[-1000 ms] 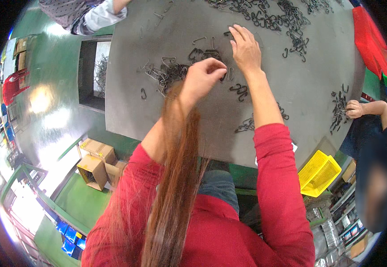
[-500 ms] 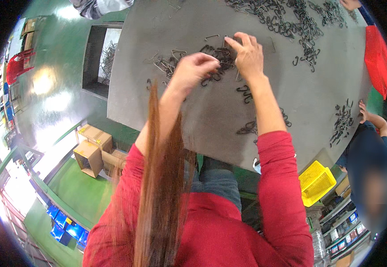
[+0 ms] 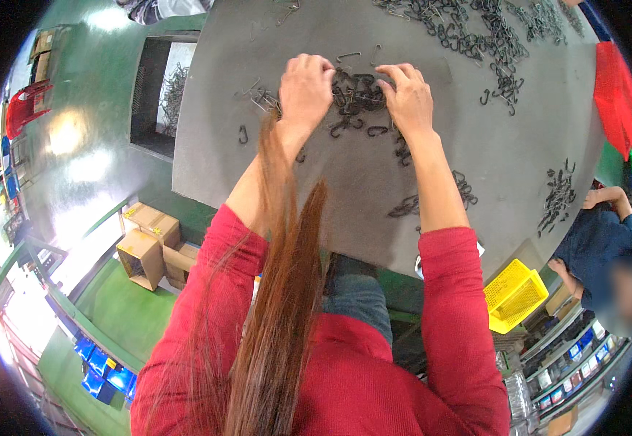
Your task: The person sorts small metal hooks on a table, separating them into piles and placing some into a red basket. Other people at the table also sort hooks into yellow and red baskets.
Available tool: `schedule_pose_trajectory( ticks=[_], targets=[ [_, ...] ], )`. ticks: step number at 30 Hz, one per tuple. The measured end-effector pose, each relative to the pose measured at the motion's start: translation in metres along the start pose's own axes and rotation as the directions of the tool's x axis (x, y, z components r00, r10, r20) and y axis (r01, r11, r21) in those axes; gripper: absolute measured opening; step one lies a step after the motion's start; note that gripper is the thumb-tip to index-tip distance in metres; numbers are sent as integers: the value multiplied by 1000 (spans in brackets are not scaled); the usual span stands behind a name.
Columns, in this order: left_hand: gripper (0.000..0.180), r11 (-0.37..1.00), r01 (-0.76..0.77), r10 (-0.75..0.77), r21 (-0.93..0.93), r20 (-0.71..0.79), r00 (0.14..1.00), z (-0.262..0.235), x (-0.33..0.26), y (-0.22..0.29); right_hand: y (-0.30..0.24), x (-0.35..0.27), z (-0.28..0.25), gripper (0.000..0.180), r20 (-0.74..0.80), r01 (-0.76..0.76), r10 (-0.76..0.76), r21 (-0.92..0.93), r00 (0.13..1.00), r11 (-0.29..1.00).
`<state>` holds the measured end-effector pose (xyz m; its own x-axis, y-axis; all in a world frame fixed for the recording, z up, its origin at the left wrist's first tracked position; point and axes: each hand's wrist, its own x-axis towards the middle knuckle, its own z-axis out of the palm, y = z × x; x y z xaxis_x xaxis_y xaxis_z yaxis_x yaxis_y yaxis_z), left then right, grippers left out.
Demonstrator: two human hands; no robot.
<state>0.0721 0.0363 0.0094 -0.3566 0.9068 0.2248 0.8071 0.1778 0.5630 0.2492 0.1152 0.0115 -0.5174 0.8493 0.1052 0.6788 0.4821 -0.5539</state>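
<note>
Hands stand on either side of a pile of dark curved hooks on the grey table: the left hand at its 9 o'clock, the right hand at its 3 o'clock. Half a second ago the left hand was over the pile's near-left side, thumb and fingertips together; now it has swung out toward 10 o'clock and turned its back upward, uncovering more hooks. As I judge it, the pile is now hemmed in from two sides rather than picked over from one.

Curled under, the left fingertips are out of sight, so I cannot tell whether they grasp anything. On the right hand, thumb and forefinger are parted, with nothing visible held between them. Long hair covers part of the left forearm. At the pile's 5 o'clock, the right forearm partly hides more hooks. Toward 2 o'clock, the view's upper edge cuts off a larger heap, and its hooks overlap too closely to count
</note>
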Motion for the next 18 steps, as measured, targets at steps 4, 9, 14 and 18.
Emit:
schedule_pose_trajectory(
  ticks=[4, 9, 14, 18],
  targets=[
    [15, 995, 51, -46, 89, -50, 998, -14, -8, -11, 7, 16, 0, 19, 86, 83, -76, -78, 993, 994],
    [27, 979, -196, 201, -60, 94, 975, 2, -13, 24, 17, 1, -17, 19, 36, -8, 8, -5, 999, 1000],
    [16, 987, -149, 158, -62, 203, 966, 16, -15, 27, 6, -55, -27, 28, 69, -53, 58, -69, 996, 996],
    [14, 854, 309, -121, -418, 418, 900, -8, -5, 19, 14, -70, -25, 30, -100, -168, 168, 9, 981, 986]
  ],
)
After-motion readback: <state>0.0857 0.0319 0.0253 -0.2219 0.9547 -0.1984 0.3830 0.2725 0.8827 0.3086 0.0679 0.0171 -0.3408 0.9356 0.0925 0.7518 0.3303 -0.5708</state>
